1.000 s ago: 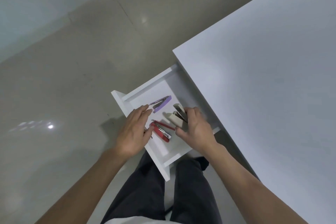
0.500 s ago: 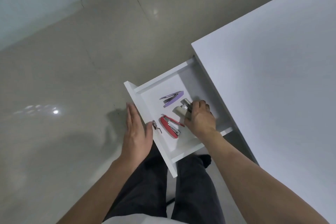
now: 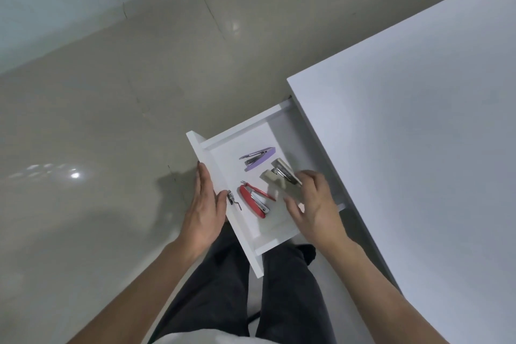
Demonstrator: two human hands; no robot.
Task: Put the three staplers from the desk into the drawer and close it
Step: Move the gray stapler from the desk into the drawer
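The white drawer [image 3: 237,132] stands pulled out from under the white desk [image 3: 418,126]. Three staplers lie inside it: a purple stapler [image 3: 261,157] at the far end, a red stapler [image 3: 252,200] nearer me, and a beige stapler [image 3: 279,176] with its metal arm raised, to the right. My right hand [image 3: 315,204] hovers over the drawer's right side with fingers apart; its fingertips touch the beige stapler's near end. My left hand [image 3: 205,204] lies flat against the drawer's front panel, thumb over the top edge.
A small metal lock piece [image 3: 232,199] sits inside the drawer front by my left thumb. My legs in dark trousers [image 3: 223,282] are directly below the drawer. Glossy beige floor [image 3: 111,120] lies to the left.
My right hand has loosened off the beige stapler and spread its fingers. My left hand moved from inside the drawer to the outside of the front panel.
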